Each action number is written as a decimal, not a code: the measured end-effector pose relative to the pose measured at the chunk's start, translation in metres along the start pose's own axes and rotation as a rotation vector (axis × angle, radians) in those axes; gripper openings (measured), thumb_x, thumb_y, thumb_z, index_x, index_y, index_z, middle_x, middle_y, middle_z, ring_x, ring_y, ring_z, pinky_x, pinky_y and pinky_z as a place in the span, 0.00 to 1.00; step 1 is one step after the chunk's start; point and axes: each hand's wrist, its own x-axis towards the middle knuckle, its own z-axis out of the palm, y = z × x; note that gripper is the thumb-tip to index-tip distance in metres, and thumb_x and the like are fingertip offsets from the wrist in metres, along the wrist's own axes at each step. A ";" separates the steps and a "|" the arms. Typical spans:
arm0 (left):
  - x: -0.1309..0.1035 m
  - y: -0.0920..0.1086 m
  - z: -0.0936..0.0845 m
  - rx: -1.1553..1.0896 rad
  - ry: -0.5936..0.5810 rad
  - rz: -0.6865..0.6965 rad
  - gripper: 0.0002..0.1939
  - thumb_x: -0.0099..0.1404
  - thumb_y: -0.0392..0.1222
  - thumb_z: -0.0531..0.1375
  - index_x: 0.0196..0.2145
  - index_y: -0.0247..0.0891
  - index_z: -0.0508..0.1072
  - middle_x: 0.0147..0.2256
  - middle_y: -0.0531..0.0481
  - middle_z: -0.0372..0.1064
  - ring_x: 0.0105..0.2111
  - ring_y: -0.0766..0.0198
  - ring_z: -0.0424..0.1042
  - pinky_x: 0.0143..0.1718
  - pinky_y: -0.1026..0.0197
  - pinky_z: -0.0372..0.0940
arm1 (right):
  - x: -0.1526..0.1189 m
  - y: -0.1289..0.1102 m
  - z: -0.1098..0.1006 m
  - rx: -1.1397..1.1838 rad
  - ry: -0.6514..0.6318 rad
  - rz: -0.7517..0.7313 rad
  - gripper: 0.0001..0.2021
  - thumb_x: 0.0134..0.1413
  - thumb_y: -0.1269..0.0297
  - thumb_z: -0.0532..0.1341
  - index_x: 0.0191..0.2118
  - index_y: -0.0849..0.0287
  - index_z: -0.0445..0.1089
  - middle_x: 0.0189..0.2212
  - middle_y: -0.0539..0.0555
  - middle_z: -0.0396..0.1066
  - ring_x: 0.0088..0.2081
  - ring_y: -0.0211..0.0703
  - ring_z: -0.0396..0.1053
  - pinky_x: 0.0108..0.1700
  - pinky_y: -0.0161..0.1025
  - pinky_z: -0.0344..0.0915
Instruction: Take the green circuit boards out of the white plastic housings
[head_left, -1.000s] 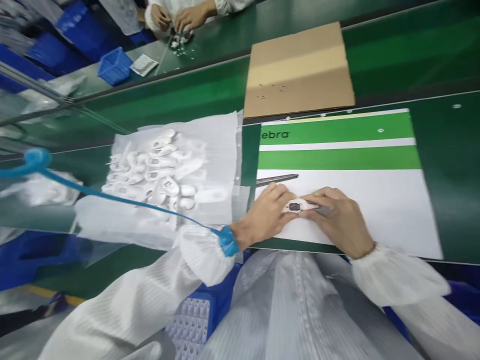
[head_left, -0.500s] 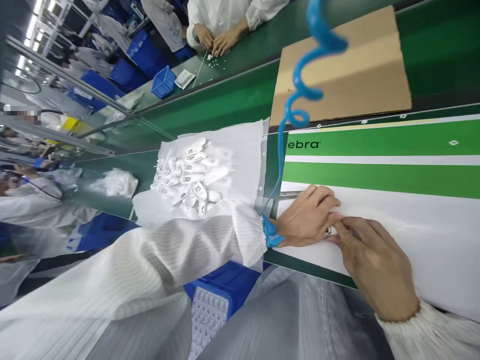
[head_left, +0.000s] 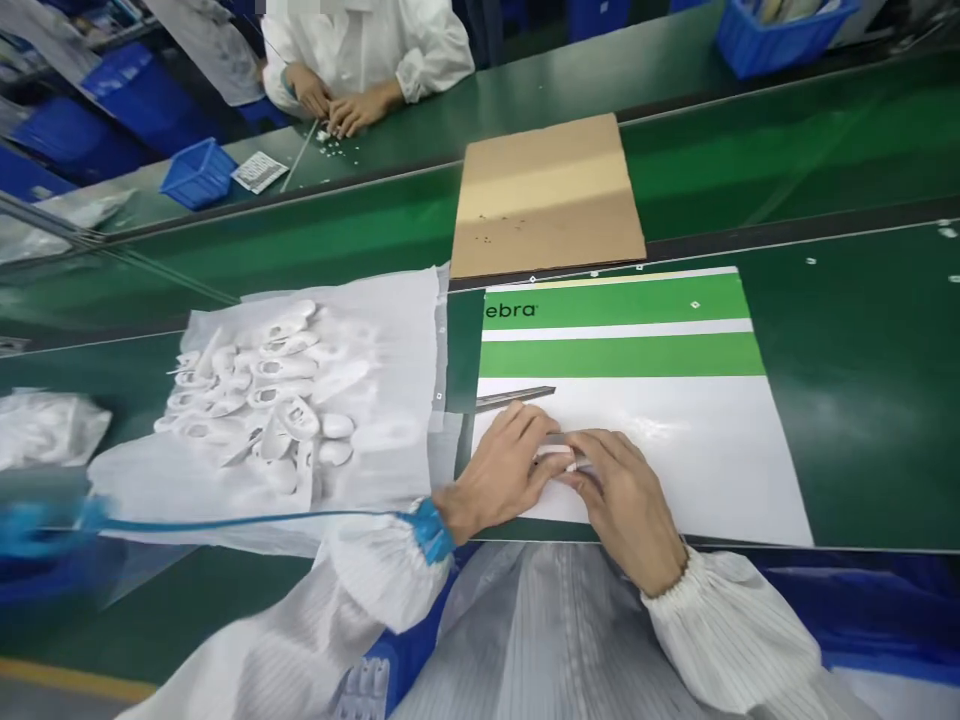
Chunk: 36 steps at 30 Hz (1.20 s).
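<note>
**Pinching a white part (head_left: 556,453) at a green bench (head_left: 862,400)**

Holds the part low over a sheet (head_left: 697,460), between the left hand (head_left: 504,470) and the right hand (head_left: 624,492). Pinches it on one side with the left thumb and fingers, bent nearly together, and grips it on the other with the right fingertips, bent in just as close. Covers much of it with both sets of fingers; impossible to tell whether touching the sheet below. Wears white sleeves (head_left: 375,582) gathered at both wrists, plus a blue band (head_left: 432,530) on the left, tied to a cord (head_left: 247,522) running off to the left and blurred at its far end.

Works over the near, white half of the sheet, printed farther up with green bands and, at the left, the letters "ebra". Has a metal tool (head_left: 517,398) lying just beyond the left hand, by the sheet's left edge. Has white pieces (head_left: 285,369) heaped on white wrap (head_left: 405,350) to the left, near a crumpled bag (head_left: 49,430), and a brown cardboard (head_left: 547,200) laid flat just beyond the sheet. Faces, across the bench, a co-worker (head_left: 360,45) in white, with hands (head_left: 356,112) close together over small white bits (head_left: 327,150), near a blue bin (head_left: 199,175) and a printed card (head_left: 259,172).
</note>
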 end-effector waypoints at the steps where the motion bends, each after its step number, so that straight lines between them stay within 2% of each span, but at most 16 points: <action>1: -0.007 0.004 -0.002 -0.036 -0.008 -0.029 0.14 0.72 0.47 0.54 0.50 0.37 0.67 0.47 0.43 0.67 0.48 0.54 0.64 0.52 0.50 0.62 | -0.003 0.000 -0.001 0.025 -0.001 0.021 0.13 0.62 0.67 0.59 0.52 0.58 0.68 0.46 0.57 0.71 0.47 0.50 0.66 0.49 0.47 0.64; 3: -0.020 0.014 -0.008 -0.134 -0.011 -0.118 0.15 0.72 0.46 0.55 0.53 0.40 0.66 0.49 0.44 0.67 0.51 0.55 0.63 0.53 0.51 0.62 | -0.007 0.001 -0.006 0.116 -0.012 0.079 0.13 0.64 0.64 0.58 0.52 0.57 0.69 0.45 0.56 0.72 0.47 0.49 0.67 0.49 0.46 0.64; 5: -0.027 0.025 -0.015 -0.287 0.008 -0.255 0.15 0.72 0.47 0.55 0.53 0.41 0.68 0.48 0.46 0.68 0.48 0.58 0.66 0.48 0.55 0.64 | -0.007 0.001 -0.014 0.275 -0.050 0.157 0.14 0.66 0.58 0.56 0.51 0.56 0.71 0.42 0.55 0.73 0.45 0.47 0.68 0.47 0.43 0.65; 7: -0.027 0.037 -0.024 -0.513 -0.006 -0.422 0.17 0.72 0.53 0.53 0.48 0.40 0.70 0.36 0.49 0.68 0.34 0.63 0.67 0.33 0.62 0.63 | -0.006 -0.002 -0.027 0.453 -0.124 0.248 0.17 0.67 0.53 0.52 0.47 0.57 0.73 0.35 0.53 0.73 0.38 0.43 0.69 0.41 0.39 0.65; 9: -0.022 0.046 -0.032 -0.746 -0.071 -0.559 0.22 0.71 0.59 0.51 0.42 0.37 0.71 0.24 0.56 0.57 0.21 0.69 0.55 0.22 0.65 0.51 | -0.004 -0.008 -0.040 0.580 -0.195 0.327 0.21 0.67 0.50 0.51 0.37 0.58 0.74 0.27 0.51 0.71 0.32 0.40 0.67 0.37 0.36 0.63; 11: -0.016 0.052 -0.040 -0.905 -0.126 -0.606 0.25 0.70 0.62 0.50 0.37 0.35 0.70 0.20 0.59 0.46 0.18 0.72 0.43 0.20 0.65 0.42 | -0.004 -0.017 -0.051 0.637 -0.215 0.384 0.23 0.66 0.47 0.53 0.28 0.59 0.72 0.25 0.51 0.69 0.30 0.37 0.65 0.36 0.35 0.61; 14: -0.012 0.056 -0.046 -0.989 -0.141 -0.579 0.26 0.70 0.62 0.50 0.33 0.35 0.69 0.21 0.59 0.44 0.19 0.73 0.41 0.20 0.64 0.40 | -0.004 -0.026 -0.059 0.677 -0.195 0.456 0.24 0.63 0.45 0.54 0.25 0.60 0.70 0.25 0.51 0.68 0.30 0.37 0.63 0.37 0.35 0.60; 17: -0.014 0.060 -0.045 -0.964 -0.106 -0.553 0.23 0.70 0.60 0.52 0.37 0.36 0.71 0.21 0.59 0.47 0.19 0.73 0.45 0.20 0.66 0.43 | -0.006 -0.024 -0.058 0.747 -0.184 0.511 0.24 0.62 0.43 0.56 0.26 0.59 0.70 0.25 0.51 0.68 0.30 0.37 0.62 0.38 0.36 0.60; 20: -0.018 0.073 -0.043 -0.853 0.011 -0.472 0.18 0.66 0.55 0.60 0.46 0.40 0.72 0.26 0.55 0.62 0.23 0.71 0.54 0.22 0.67 0.50 | -0.006 -0.015 -0.052 0.898 -0.220 0.565 0.25 0.58 0.41 0.59 0.25 0.60 0.68 0.25 0.49 0.64 0.29 0.36 0.59 0.37 0.37 0.59; 22: -0.019 0.084 -0.041 -0.765 0.060 -0.413 0.16 0.62 0.52 0.64 0.45 0.42 0.74 0.30 0.54 0.68 0.23 0.71 0.56 0.23 0.67 0.52 | -0.006 -0.009 -0.047 1.029 -0.289 0.601 0.26 0.56 0.40 0.59 0.23 0.60 0.66 0.23 0.49 0.62 0.28 0.35 0.56 0.37 0.37 0.58; 24: -0.019 0.094 -0.039 -0.660 0.093 -0.389 0.14 0.61 0.52 0.66 0.41 0.43 0.76 0.25 0.57 0.66 0.21 0.72 0.53 0.22 0.67 0.51 | -0.005 -0.005 -0.044 1.137 -0.367 0.624 0.27 0.55 0.39 0.60 0.22 0.61 0.66 0.22 0.48 0.61 0.27 0.34 0.56 0.36 0.37 0.59; 27: -0.017 0.101 -0.037 -0.542 0.145 -0.394 0.13 0.60 0.54 0.66 0.37 0.44 0.77 0.19 0.59 0.59 0.20 0.71 0.52 0.23 0.66 0.51 | -0.004 -0.007 -0.042 1.224 -0.455 0.621 0.26 0.54 0.40 0.61 0.26 0.62 0.70 0.24 0.50 0.65 0.29 0.36 0.61 0.37 0.38 0.61; 31: -0.013 0.100 -0.036 -0.512 0.158 -0.391 0.10 0.62 0.52 0.64 0.36 0.45 0.77 0.17 0.59 0.56 0.19 0.69 0.53 0.22 0.65 0.51 | -0.005 -0.017 -0.037 1.230 -0.460 0.605 0.26 0.57 0.39 0.58 0.34 0.62 0.73 0.28 0.52 0.69 0.34 0.40 0.67 0.41 0.40 0.64; 34: -0.012 0.089 -0.035 -0.478 0.084 -0.372 0.12 0.62 0.53 0.63 0.41 0.47 0.76 0.20 0.58 0.65 0.20 0.67 0.60 0.23 0.65 0.56 | 0.002 -0.010 -0.034 1.212 -0.458 0.601 0.27 0.56 0.37 0.58 0.41 0.60 0.74 0.29 0.51 0.70 0.30 0.37 0.66 0.36 0.37 0.64; 36: -0.014 0.072 -0.030 -0.355 0.069 -0.365 0.20 0.64 0.55 0.61 0.51 0.48 0.73 0.27 0.55 0.74 0.23 0.63 0.68 0.25 0.63 0.63 | 0.021 0.008 -0.040 1.093 -0.473 0.571 0.26 0.51 0.39 0.64 0.43 0.59 0.74 0.29 0.50 0.70 0.26 0.33 0.64 0.32 0.34 0.62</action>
